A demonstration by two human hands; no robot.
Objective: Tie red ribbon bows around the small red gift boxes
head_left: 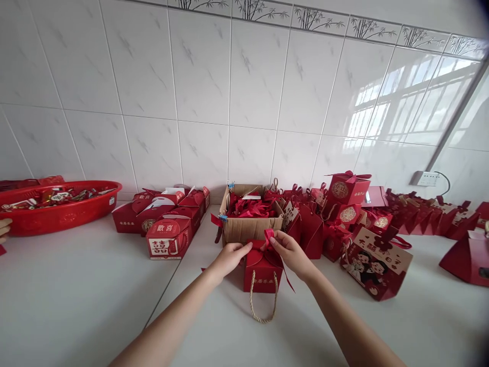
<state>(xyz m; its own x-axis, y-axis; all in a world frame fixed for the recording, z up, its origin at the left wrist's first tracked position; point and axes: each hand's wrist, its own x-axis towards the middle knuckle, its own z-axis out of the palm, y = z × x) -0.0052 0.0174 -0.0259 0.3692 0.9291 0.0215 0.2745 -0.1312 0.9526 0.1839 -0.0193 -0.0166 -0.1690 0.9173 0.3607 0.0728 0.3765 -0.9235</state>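
A small red gift box [261,281] stands on the white tabletop in front of me, with gold lettering and a twisted rope handle [263,321] hanging down its near side. Red ribbon [269,235] is looped in a bow over its top. My right hand [291,253] pinches the ribbon loop between thumb and fingers; a tail hangs by the box's right side. At the top left corner, my left hand [231,261] is closed with thumb and finger at the ribbon; its grip is partly hidden. Another ribbon end pokes out left of that hand.
Behind the gift box is an open cardboard carton [248,230] of red ribbons. Red candy boxes [168,239] stand left, many more [346,204] right, including a couple-printed box [376,262]. At far left, another person's hand [3,230] is near a red basin [72,216] of sweets.
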